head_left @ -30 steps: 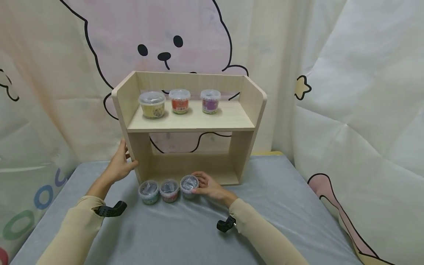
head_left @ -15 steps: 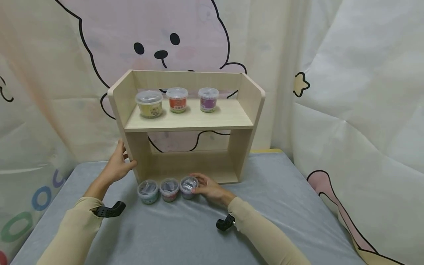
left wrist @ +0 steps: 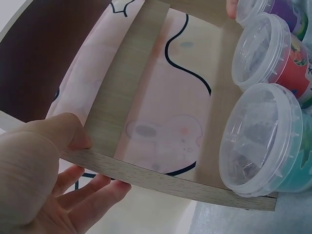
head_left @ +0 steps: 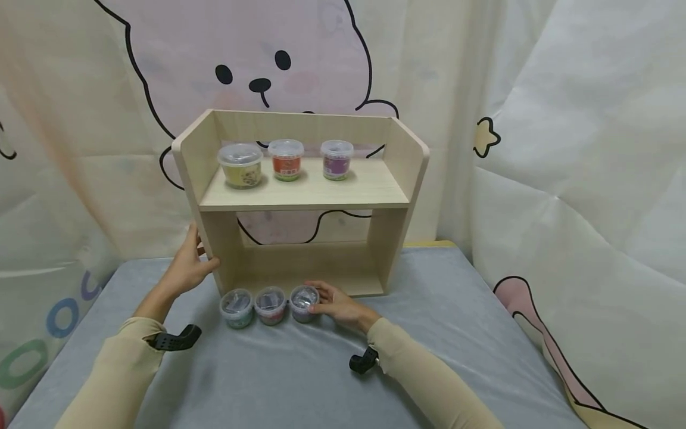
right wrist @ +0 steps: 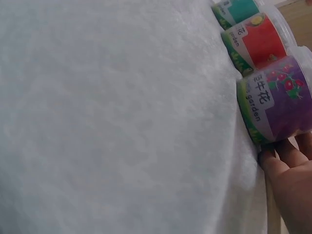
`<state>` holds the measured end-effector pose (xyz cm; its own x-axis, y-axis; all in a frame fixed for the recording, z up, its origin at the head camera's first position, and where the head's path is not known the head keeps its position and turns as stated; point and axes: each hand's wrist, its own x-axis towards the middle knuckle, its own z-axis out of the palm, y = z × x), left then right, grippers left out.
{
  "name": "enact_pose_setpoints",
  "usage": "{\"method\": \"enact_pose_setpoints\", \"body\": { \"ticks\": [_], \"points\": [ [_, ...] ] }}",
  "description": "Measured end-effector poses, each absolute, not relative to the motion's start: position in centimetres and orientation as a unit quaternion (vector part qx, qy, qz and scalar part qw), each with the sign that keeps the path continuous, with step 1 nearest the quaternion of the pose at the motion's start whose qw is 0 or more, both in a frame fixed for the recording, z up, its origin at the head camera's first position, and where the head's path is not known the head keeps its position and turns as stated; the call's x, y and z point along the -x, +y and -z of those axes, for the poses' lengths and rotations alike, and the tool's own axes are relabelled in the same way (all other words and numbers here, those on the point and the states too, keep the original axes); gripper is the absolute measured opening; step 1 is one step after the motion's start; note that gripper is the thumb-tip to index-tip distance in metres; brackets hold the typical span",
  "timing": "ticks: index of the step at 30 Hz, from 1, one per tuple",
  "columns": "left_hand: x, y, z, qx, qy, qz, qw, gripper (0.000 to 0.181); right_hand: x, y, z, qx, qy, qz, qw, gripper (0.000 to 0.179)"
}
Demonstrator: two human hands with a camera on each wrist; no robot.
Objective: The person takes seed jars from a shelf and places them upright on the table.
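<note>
My left hand (head_left: 187,271) grips the left side panel of a pale wooden two-tier shelf (head_left: 375,193); the left wrist view shows the thumb on one face and fingers on the other. My right hand (head_left: 340,307) holds a small purple-labelled plastic tub (right wrist: 282,97) by its right side, at the end of a row before the shelf. To its left stand a red-labelled tub (head_left: 270,307) and a teal-labelled tub (head_left: 236,308), all upright with clear lids. Part of the right hand's grip is hidden behind the purple tub in the head view.
On the upper tier stand a wider yellow tub (head_left: 241,168), an orange-red tub (head_left: 286,161) and a purple tub (head_left: 337,161). A grey-blue cloth (head_left: 268,381) covers the table. Printed curtains (head_left: 563,179) hang behind and at both sides.
The head view has shifted slightly. Both hands keep their places on the shelf panel and the purple tub, and the tubs stay in their row.
</note>
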<state>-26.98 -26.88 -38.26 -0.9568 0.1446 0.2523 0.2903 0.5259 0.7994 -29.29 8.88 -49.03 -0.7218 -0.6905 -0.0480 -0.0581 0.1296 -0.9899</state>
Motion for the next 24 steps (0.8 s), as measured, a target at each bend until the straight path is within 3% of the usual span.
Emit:
{"method": "enact_pose_setpoints", "body": {
  "ticks": [14,24],
  "points": [
    [27.03,-26.85,38.42,0.127,-0.874,0.461,0.092,0.109,29.27,8.68,48.66,0.256,0.715,0.588,0.28,0.064],
    [27.16,-26.79,38.27,0.118,-0.874,0.466,0.072,0.11,29.37,9.27,48.76,0.253,0.687,0.612,0.3,0.072]
  ]
}}
